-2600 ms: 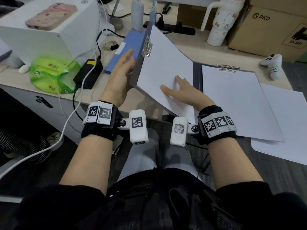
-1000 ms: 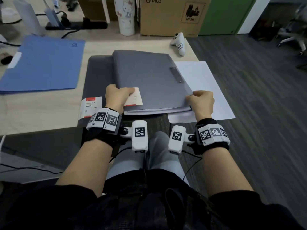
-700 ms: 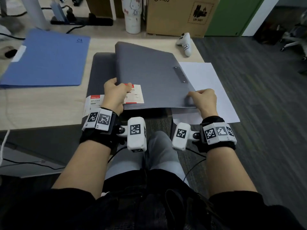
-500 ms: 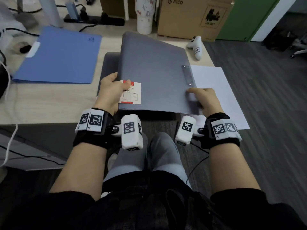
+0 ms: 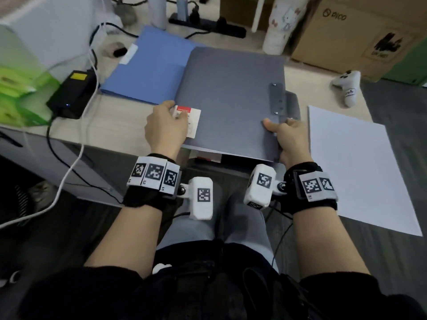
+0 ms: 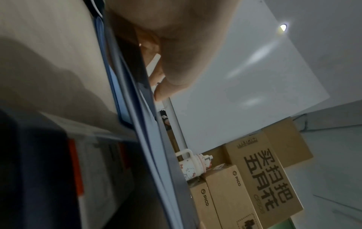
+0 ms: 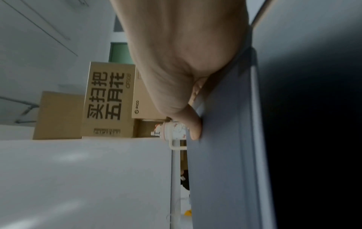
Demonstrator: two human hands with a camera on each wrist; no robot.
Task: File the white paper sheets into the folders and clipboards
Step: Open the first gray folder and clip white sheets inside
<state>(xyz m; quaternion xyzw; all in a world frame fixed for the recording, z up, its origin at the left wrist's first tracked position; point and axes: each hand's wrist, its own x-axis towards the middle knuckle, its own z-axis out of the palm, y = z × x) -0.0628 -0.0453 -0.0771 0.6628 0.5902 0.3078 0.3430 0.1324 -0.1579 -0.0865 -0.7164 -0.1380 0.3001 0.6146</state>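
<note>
A closed grey folder (image 5: 228, 98) is held just above the desk, its far corner over the blue folder (image 5: 147, 72). My left hand (image 5: 165, 128) grips its near left corner, thumb on the red-and-white label (image 5: 193, 121). My right hand (image 5: 286, 137) grips its near right corner, thumb on top beside the metal clip strip (image 5: 276, 98). Another grey board (image 5: 292, 105) peeks out beneath at the right. White sheets (image 5: 355, 167) lie to the right, overhanging the desk edge. In the left wrist view my thumb (image 6: 176, 74) presses the grey folder's edge (image 6: 156, 124). In the right wrist view my thumb (image 7: 192, 124) lies on the grey cover (image 7: 221, 139).
A black power brick (image 5: 72, 93) with cables and a green packet (image 5: 20, 93) sit at the left. A white box (image 5: 46, 31), a white cartoon tumbler (image 5: 280, 26), cardboard boxes (image 5: 355, 33) and a white controller (image 5: 347, 86) line the back and right.
Both hands have carried the closed grey folder leftward, so it now overlaps the blue folder. The white sheets on the right lie uncovered.
</note>
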